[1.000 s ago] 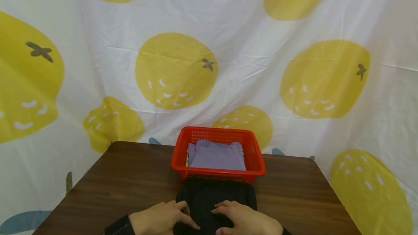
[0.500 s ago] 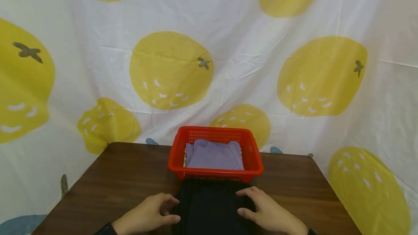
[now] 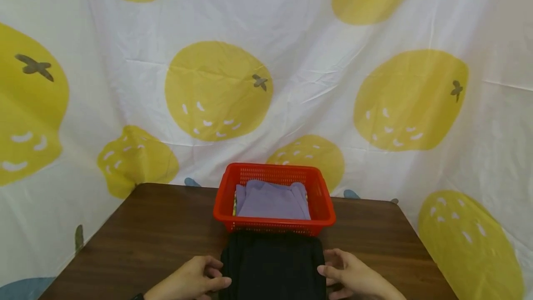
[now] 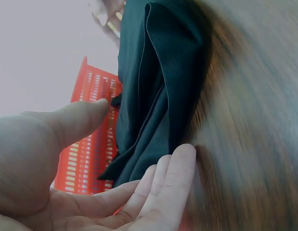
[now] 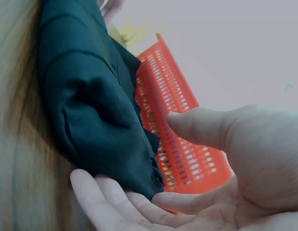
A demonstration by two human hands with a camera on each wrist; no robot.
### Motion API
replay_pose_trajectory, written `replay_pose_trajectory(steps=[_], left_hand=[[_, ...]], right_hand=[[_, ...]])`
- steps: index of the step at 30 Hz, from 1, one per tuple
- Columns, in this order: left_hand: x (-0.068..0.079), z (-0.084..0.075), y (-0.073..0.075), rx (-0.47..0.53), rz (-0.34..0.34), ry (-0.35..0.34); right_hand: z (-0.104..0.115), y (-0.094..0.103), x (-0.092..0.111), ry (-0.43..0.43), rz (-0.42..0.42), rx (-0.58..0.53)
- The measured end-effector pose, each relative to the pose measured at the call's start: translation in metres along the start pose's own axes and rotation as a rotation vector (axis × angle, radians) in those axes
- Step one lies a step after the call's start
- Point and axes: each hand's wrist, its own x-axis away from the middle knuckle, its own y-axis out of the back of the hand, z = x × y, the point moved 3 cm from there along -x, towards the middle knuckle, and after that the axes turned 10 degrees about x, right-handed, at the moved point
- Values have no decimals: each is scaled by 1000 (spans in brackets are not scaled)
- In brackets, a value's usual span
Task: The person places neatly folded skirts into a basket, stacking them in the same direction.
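Observation:
A folded black garment (image 3: 275, 265) lies on the table in front of the person, its layered fold edges showing in the left wrist view. At its left side is the left hand (image 3: 195, 278); in the left wrist view the fingers (image 4: 156, 192) reach along the fold with the thumb raised apart from them. The right hand (image 3: 350, 274) is at the opposite side. Its fingertips (image 5: 108, 190) meet the rounded fold in the right wrist view, and its thumb stands off above the cloth.
Just behind the garment stands a red perforated plastic basket (image 3: 275, 222), holding folded lilac cloth (image 3: 272, 200) with a patterned edge beneath. The dark wooden table (image 3: 166, 226) backs onto a white curtain (image 3: 308, 101) with yellow fruit prints.
Both hands have left the top of the garment and moved outward to its two sides. The right hand has also come down beside the edge.

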Motion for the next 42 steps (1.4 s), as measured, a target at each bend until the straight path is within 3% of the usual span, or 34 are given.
replay_pose_trajectory(steps=[11, 17, 21, 28, 35, 42], left_hand=[[-14, -2, -8, 10, 83, -5], [-29, 5, -13, 3, 116, -12], [-34, 7, -16, -45, 127, 2], [-25, -16, -34, -84, 84, -56], [-33, -17, -44, -76, 145, -128], [-31, -18, -44, -63, 135, -130]], right_hand=[[-1, -10, -12, -28, 55, -189], [4, -19, -15, -6, 155, -358], [4, -26, -20, 0, 181, -354], [5, -41, -30, 29, 198, -341], [6, -58, -42, 90, 203, -311], [8, -59, -41, 103, 201, -314]])
